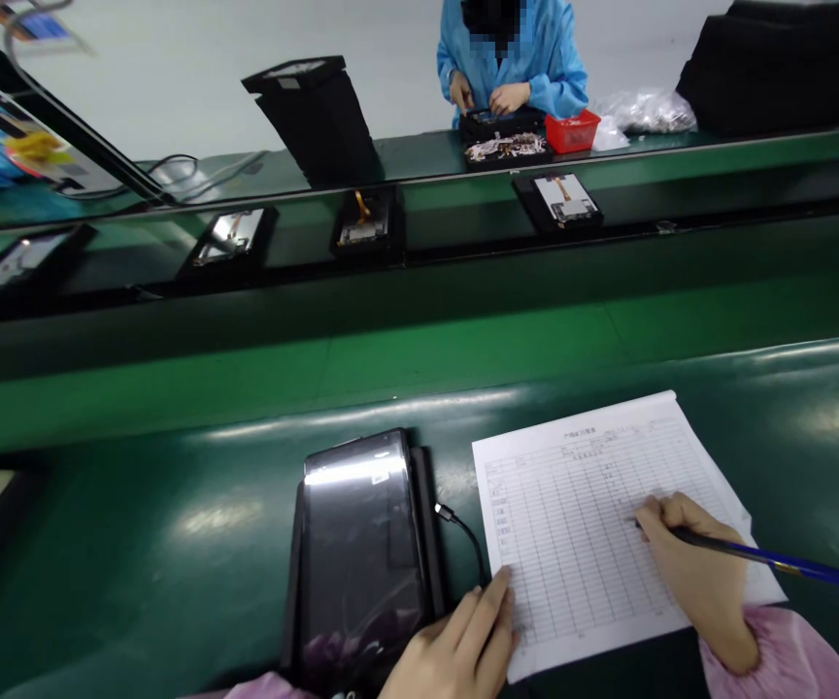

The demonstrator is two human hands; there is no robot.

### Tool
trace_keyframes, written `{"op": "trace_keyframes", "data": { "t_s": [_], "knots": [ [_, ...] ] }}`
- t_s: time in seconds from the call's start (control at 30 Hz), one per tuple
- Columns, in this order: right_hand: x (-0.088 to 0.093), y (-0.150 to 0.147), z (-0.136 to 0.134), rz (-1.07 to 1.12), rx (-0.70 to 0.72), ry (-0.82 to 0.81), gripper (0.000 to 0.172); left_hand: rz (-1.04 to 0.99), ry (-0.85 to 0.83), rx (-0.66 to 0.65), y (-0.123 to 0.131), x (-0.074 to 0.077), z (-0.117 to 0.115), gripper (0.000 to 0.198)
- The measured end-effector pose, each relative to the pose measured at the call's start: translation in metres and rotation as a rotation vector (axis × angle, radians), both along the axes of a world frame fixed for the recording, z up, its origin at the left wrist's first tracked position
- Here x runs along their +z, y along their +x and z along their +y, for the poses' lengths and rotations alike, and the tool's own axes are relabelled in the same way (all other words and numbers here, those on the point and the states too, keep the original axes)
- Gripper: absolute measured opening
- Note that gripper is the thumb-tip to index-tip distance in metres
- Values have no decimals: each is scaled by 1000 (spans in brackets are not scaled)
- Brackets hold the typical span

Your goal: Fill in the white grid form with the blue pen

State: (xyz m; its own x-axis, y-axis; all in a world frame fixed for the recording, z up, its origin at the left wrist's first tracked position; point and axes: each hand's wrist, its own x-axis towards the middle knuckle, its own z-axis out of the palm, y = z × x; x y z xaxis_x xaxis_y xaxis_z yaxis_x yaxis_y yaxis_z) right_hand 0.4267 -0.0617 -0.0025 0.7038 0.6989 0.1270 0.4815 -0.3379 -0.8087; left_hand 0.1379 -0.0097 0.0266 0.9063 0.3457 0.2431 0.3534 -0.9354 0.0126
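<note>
A pen (761, 555) with a dark barrel and blue end is pinched in my right hand (696, 563). Its tip meets a printed form (572, 544), a white sheet ruled into a grid with some handwriting. My left hand (459, 641) lies flat, fingers stretched out, fingertips at the sheet's lower left edge. Left of the sheet, a tablet (361, 553) with a dark glossy screen rests on a black tray (430, 524); my left hand partly covers its lower corner. Between tray and sheet runs a black cable (467, 532) with a metal plug.
Across a green channel, a conveyor carries opened devices in black trays (226, 238), (365, 228), (565, 202). Beyond it a co-worker in a blue coat (514, 58) handles a device beside a red bin (572, 131). Stacked black trays (321, 121) stand leftward.
</note>
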Motion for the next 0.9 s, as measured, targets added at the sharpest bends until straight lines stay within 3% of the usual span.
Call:
{"op": "trace_keyframes", "data": {
  "t_s": [0.47, 0.77, 0.83, 0.9],
  "knots": [
    [11, -2, 1, 20, 109, -3, 43, -7, -11, 0, -1, 0, 0, 39],
    [1, 3, 1, 25, 35, 21, 44, -8, -32, -7, 2, 2, 1, 42],
    [3, 6, 1, 89, -32, 20, 45, -3, -35, -8, 2, 3, 0, 42],
    [8, 10, 1, 210, -110, 120, 40, 2, -37, -4, 1, 3, 0, 42]
  ]
}}
